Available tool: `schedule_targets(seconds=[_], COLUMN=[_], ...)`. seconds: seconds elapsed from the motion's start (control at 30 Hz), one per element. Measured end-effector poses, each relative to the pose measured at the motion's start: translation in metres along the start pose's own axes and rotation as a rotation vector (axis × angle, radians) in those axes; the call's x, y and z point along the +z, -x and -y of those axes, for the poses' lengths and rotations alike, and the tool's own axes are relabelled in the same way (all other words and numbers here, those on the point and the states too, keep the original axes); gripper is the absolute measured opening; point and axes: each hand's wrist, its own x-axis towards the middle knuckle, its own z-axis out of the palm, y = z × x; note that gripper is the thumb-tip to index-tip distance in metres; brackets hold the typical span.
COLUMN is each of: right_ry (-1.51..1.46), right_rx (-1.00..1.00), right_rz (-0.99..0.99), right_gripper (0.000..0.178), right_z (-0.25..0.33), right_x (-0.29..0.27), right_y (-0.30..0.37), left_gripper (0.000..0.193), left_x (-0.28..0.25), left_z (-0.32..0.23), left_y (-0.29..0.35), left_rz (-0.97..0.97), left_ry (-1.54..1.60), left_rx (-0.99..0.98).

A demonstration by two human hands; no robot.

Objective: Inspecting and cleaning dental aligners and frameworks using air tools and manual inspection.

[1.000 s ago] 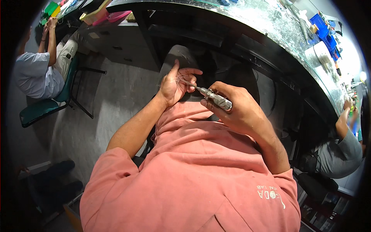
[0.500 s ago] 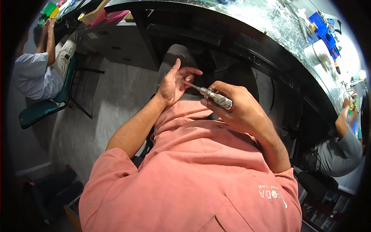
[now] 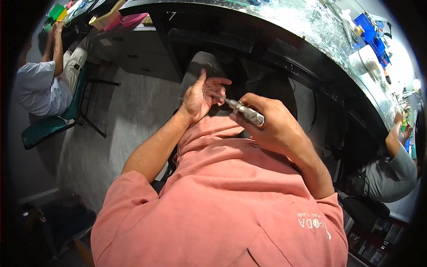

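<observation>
My left hand (image 3: 199,97) is palm up over my lap, thumb raised and fingers partly curled. A small, thin curved piece (image 3: 210,89), pale or see-through, appears to lie against its fingers; its kind is too small to tell. My right hand (image 3: 276,121) is wrapped round a silvery tool (image 3: 247,111) like a rotary handpiece, with a thick patterned handle and a narrow shaft. The shaft points left into the curled fingers of my left hand. Its very tip is blurred there, so contact with the piece is unclear.
Ahead, a dark workbench (image 3: 249,20) curves round to the right, its top scattered with white dust. On it are blue bins (image 3: 372,38) and a white tub (image 3: 364,60). One person sits on a green chair (image 3: 49,130) at left; another person (image 3: 389,173) sits at right.
The tool in my right hand has shifted slightly left and its shaft looks more blurred. The thin piece shows more clearly at my left fingers, which have moved a little.
</observation>
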Motion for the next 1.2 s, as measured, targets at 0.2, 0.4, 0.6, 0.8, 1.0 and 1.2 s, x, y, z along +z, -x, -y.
schedule_targets(seconds=[0.2,0.4,0.6,0.8,1.0,1.2], right_ry=[0.001,0.003,0.023,-0.009,-0.002,0.087], right_rx=[0.032,0.027,0.023,0.077,0.059,0.053], right_rz=[0.056,0.033,-0.026,-0.032,-0.013,0.04], right_gripper=[0.023,0.024,0.025,0.025,0.025,0.024], right_z=[-0.001,-0.001,-0.002,-0.003,-0.002,-0.001], right_x=[-0.002,-0.001,0.0,-0.006,-0.008,-0.012], right_y=[0.001,0.002,0.005,0.006,0.009,0.013], left_gripper=[0.079,0.077,0.068,0.061,0.049,0.042], left_x=[0.002,0.001,-0.001,-0.002,-0.003,-0.004], left_z=[0.003,0.003,0.004,0.001,0.002,0.002], left_y=[0.0,-0.002,-0.001,-0.001,-0.002,-0.001], left_rz=[-0.048,-0.052,-0.067,-0.029,-0.03,-0.043], left_ry=[-0.033,-0.029,-0.037,-0.024,0.003,-0.025], left_rx=[0.032,0.047,0.049,0.047,0.039,0.033])
